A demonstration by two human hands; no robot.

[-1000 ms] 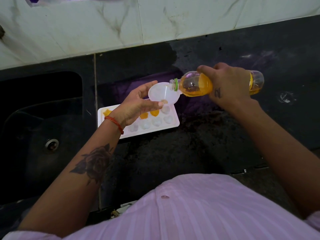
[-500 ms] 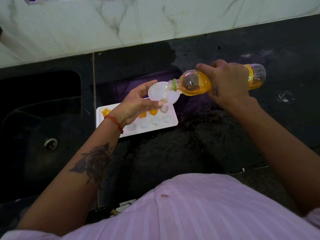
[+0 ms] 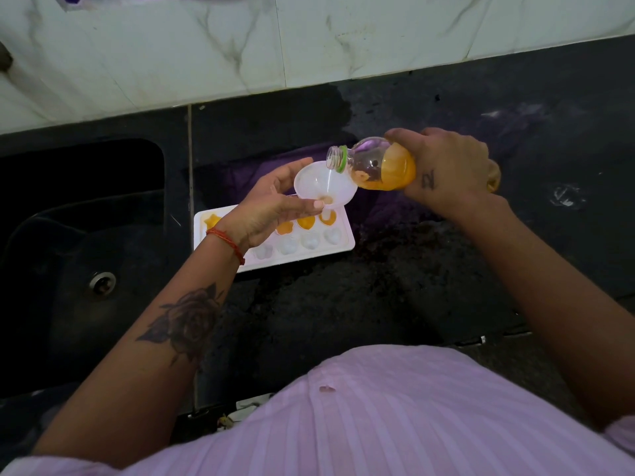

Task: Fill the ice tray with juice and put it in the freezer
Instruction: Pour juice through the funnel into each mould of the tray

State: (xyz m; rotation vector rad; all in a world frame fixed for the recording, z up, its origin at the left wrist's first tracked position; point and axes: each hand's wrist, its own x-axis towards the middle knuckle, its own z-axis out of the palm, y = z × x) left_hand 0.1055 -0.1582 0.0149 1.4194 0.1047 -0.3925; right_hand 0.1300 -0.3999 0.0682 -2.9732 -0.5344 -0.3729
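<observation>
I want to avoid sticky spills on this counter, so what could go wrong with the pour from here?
1. The funnel is held by the left hand above the ice tray, not resting in a cell; if it drifts, juice may land between cells or on the counter.
2. The bottle, gripped by the right hand, is tipped nearly flat; a sudden gush could overfill the funnel.
3. The far-row cells already look full and may overflow.

Bottle [image 3: 381,166] tipped back up by right hand [image 3: 450,170], mouth now raised above funnel [image 3: 326,183] rim; juice settled toward bottle base, pour stopped.
</observation>
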